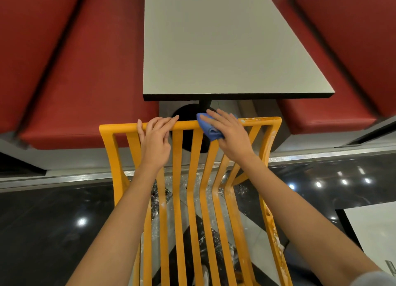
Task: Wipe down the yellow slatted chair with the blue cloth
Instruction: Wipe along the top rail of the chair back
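Yellow slatted chair (192,178) stands near the camera, its top rail just short of the grey worktop (225,50) between red benches (75,71). The right hand (229,133) presses the bunched blue cloth (209,128) onto the rail's middle, fingers closed over it. The left hand (155,138) rests on the rail, fingers curled loosely, holding nothing. Judged progress: early. White residue shows on the rail's right end, the right upright and lower slats; these remain to wipe.
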Motion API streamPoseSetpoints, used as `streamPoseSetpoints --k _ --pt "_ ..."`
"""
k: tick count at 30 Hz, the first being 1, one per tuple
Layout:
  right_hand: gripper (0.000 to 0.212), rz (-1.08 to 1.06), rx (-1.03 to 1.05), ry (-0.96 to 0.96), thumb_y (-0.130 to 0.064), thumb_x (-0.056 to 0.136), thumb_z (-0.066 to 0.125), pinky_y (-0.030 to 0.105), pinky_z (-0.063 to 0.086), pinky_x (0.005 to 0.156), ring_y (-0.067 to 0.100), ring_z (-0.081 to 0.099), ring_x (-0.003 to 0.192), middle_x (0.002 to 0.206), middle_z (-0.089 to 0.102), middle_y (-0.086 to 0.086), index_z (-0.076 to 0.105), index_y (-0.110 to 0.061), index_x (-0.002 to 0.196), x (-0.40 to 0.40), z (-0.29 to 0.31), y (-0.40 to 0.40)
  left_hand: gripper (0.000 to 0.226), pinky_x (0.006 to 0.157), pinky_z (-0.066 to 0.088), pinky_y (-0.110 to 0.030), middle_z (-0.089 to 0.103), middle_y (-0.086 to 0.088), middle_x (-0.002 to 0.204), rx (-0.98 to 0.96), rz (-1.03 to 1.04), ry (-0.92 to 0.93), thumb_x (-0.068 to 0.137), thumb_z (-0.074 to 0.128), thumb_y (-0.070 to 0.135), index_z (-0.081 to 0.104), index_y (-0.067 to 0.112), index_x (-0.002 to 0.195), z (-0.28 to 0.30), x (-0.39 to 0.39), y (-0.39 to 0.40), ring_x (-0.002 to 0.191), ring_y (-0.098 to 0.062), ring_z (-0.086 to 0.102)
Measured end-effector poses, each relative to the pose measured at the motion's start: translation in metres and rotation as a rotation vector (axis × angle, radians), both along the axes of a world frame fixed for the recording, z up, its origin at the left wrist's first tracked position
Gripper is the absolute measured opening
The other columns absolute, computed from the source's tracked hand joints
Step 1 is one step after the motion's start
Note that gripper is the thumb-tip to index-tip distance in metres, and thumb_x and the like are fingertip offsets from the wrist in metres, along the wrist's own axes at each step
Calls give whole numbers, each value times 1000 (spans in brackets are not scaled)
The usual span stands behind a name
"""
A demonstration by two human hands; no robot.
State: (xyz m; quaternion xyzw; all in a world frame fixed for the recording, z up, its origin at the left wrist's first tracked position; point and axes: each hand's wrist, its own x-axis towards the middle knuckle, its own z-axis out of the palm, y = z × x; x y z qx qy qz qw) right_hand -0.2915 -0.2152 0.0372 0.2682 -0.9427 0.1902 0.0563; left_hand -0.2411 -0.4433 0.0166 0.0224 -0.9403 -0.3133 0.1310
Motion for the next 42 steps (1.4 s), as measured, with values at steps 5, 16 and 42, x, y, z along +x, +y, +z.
streamPoseSetpoints --k 5,16,42 --pt "66 -131 -4 -10 -2 80 59 45 27 110 24 43 130 138 54 -5 50 -30 140 -2 4 -54 64 118 -7 -48 55 13 136 -10 1 -1 94 45 -6 47 34 143 -1 0 -1 134 -16 37" --pt "69 -270 -80 46 6 77 61 52 30 111 29 42 134 140 54 1 52 -25 137 0 -3 -15 56 117 -8 -44 53 12 141 -13 -14 -8 99 43 3 43 34 146 0 3 -2 138 -16 35" --pt "65 -452 -173 176 9 83 57 49 21 120 28 26 145 151 42 10 43 -10 144 13 -25 45 39 120 10 -45 56 4 140 -207 -140 31 105 37 31 53 22 139 8 -20 69 136 -15 45"
